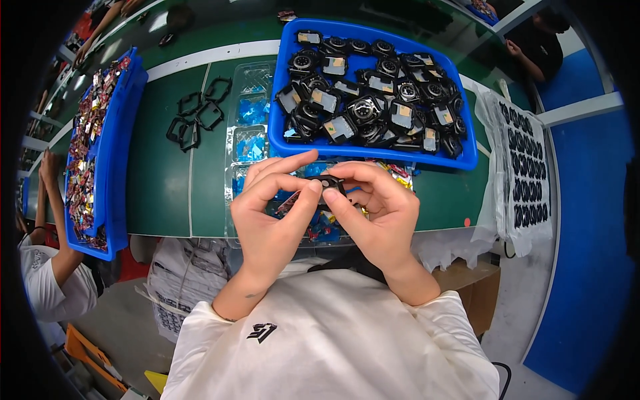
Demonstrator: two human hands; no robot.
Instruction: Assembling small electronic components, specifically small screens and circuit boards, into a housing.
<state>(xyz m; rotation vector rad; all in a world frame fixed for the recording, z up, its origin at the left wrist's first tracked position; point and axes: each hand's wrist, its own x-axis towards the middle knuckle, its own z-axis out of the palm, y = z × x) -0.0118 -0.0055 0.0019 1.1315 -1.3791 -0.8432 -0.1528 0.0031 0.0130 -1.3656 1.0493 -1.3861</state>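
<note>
Both my hands meet over the near edge of the table, in front of a blue tray. Between my fingertips is a small black watch case (332, 179), partly covered by my thumbs. My left hand (272, 212) pinches its left side with thumb and index finger, the other fingers raised. From the right, my right hand (381, 212) grips the same case with its thumb pressed on the front. A reddish piece (287, 203) shows beside my left fingers; whether it is attached to the case I cannot tell.
The blue tray (373, 156) holds many black watch cases. A clear plastic tray (233, 137) with blue-film pieces lies partly under it. Several black frames (210, 115) lie left. A blue bin (134, 100) of small colourful parts stands far left; a sheet of black parts (528, 163) lies right. Other people work nearby.
</note>
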